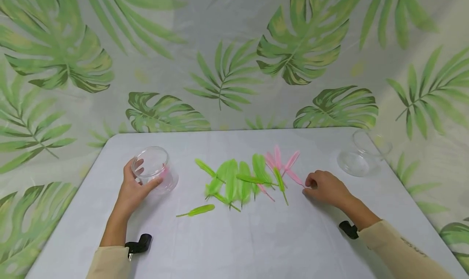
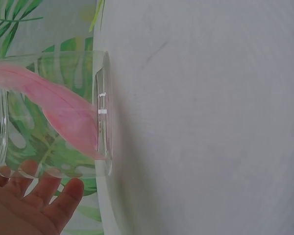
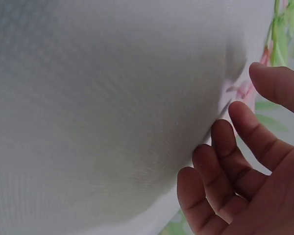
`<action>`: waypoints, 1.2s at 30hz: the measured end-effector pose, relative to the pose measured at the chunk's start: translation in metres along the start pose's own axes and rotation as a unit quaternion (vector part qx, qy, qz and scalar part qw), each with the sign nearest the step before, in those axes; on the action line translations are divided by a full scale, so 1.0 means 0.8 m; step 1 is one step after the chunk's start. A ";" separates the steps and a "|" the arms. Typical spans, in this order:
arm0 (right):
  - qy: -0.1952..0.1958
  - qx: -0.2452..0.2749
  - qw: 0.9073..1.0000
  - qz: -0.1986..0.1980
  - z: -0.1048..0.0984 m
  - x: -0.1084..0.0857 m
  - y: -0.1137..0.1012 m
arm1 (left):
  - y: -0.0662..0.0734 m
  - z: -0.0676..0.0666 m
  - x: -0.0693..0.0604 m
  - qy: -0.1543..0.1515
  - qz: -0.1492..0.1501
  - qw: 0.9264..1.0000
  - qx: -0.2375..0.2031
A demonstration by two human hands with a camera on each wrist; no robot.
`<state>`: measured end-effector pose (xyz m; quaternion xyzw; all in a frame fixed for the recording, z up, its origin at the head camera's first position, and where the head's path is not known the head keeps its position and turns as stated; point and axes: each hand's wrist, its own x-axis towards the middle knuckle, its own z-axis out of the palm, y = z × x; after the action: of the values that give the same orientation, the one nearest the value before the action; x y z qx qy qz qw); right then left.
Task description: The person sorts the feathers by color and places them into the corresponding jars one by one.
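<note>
On the left, my left hand [image 1: 133,191] holds a clear glass jar [image 1: 172,181], fingers round its far side and thumb on the near side. A pink feather [image 2: 71,115] lies aslant inside the jar [image 2: 49,169], above the fingers of my left hand [image 2: 32,205]. My right hand [image 1: 327,189] is at the quill end of a pink feather [image 1: 293,176]; in the right wrist view, thumb and forefinger of this hand [image 3: 252,88] stand apart, with pink behind the gap. Green feathers [image 1: 231,181] and other pink feathers [image 1: 277,157] lie mid-table, some overlapping.
A second clear glass jar [image 1: 357,165] stands at the table's back right. One small green feather [image 1: 201,210] lies apart, nearer the front. The white table [image 1: 227,246] meets a leaf-patterned cloth [image 1: 234,112] at the back.
</note>
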<state>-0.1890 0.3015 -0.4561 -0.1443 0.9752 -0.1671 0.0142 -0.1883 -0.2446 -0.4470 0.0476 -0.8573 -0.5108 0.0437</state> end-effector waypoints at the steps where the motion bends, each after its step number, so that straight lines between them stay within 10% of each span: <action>1: 0.000 -0.001 1.000 0.001 0.001 0.000 0.000 | 0.000 0.000 0.000 0.000 0.000 1.000 0.002; 18: 0.026 0.014 0.998 0.061 -0.008 0.000 -0.002 | -0.001 0.000 0.002 -0.001 0.002 1.000 0.006; 36: 0.159 0.050 0.986 0.028 -0.090 -0.003 0.000 | 0.000 0.000 0.000 -0.002 -0.002 1.000 0.010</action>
<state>-0.1918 0.3254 -0.3879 -0.0879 0.9590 -0.2362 -0.1296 -0.1882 -0.2446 -0.4468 0.0492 -0.8624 -0.5021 0.0407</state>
